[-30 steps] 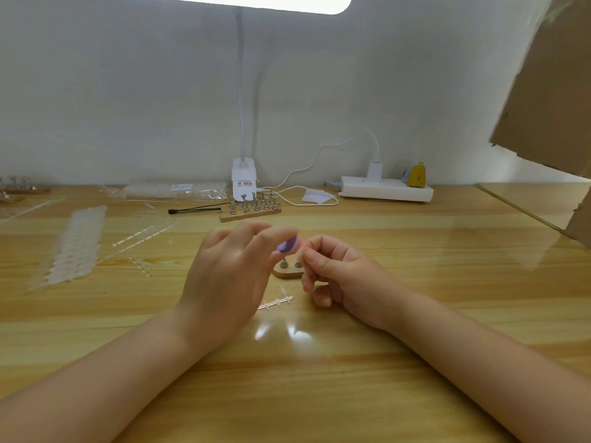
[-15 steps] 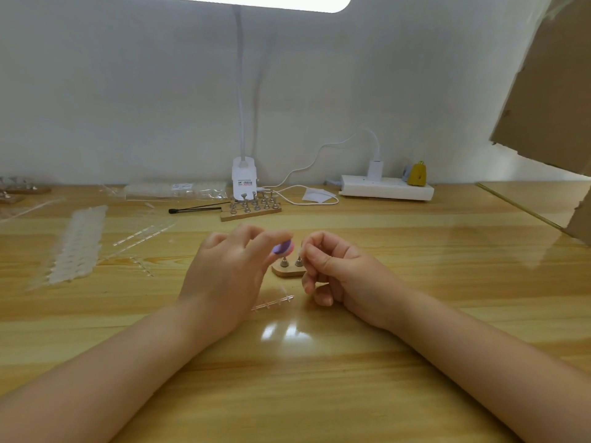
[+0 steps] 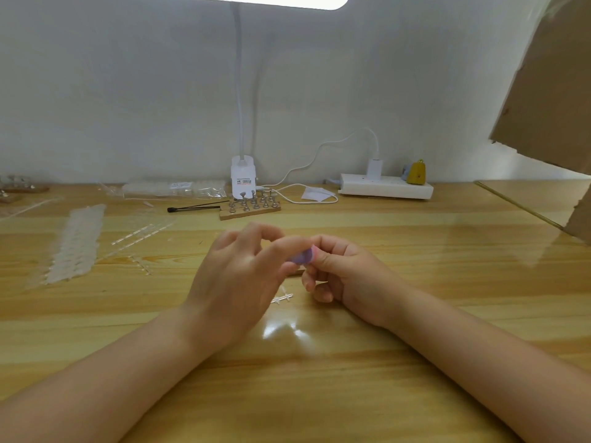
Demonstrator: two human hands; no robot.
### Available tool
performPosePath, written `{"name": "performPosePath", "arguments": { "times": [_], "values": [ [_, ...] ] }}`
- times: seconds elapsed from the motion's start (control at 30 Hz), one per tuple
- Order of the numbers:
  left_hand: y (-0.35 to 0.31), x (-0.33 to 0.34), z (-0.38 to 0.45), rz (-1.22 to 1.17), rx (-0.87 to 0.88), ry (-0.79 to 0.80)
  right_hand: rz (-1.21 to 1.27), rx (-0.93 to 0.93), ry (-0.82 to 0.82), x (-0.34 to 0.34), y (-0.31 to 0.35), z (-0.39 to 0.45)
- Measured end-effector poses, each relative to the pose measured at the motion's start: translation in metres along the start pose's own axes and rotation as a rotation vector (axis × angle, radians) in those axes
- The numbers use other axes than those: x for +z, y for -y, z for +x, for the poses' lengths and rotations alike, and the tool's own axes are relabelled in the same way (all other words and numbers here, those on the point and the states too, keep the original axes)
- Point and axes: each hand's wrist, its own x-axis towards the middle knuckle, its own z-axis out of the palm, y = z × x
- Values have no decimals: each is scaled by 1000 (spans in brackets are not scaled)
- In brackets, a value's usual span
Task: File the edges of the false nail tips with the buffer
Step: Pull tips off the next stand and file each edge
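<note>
A small purple buffer (image 3: pixel 302 258) is pinched between thumb and forefinger of my left hand (image 3: pixel 236 276) over the middle of the wooden table (image 3: pixel 415 282). My right hand (image 3: pixel 345 276) sits right beside it with curled fingers pinching something tiny against the buffer; the nail tip itself is too small and hidden to make out. A small wooden stand (image 3: pixel 295 272) lies mostly hidden behind both hands. A clear plastic sprue piece (image 3: pixel 282 298) rests on the table just below the hands.
Strips of clear nail tips (image 3: pixel 75 244) and loose sprues (image 3: pixel 140 236) lie at the left. A wooden rack of metal holders (image 3: pixel 251 206), a black brush (image 3: pixel 192 207), a lamp base (image 3: pixel 243 178), a power strip (image 3: pixel 385 188) and cardboard (image 3: pixel 550 91) stand farther back.
Both hands have come closer together, the buffer now meeting my right fingertips. My left fingers have curled in more, and the small stand is now covered by the hands.
</note>
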Motion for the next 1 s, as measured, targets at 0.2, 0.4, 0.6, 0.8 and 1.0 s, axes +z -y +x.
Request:
{"name": "performPosePath", "arguments": {
  "times": [0.2,0.4,0.6,0.8,1.0],
  "values": [
    [6,0,0,58,50,-96,38,28,53,-3,1,0],
    [14,6,-2,159,21,-110,69,56,90,-7,4,0],
    [7,8,-2,116,137,-127,16,59,126,-6,2,0],
    [9,0,1,64,-15,-106,8,32,80,-4,1,0],
    [15,2,-2,-101,-92,62,42,14,28,-3,2,0]
  ]
}}
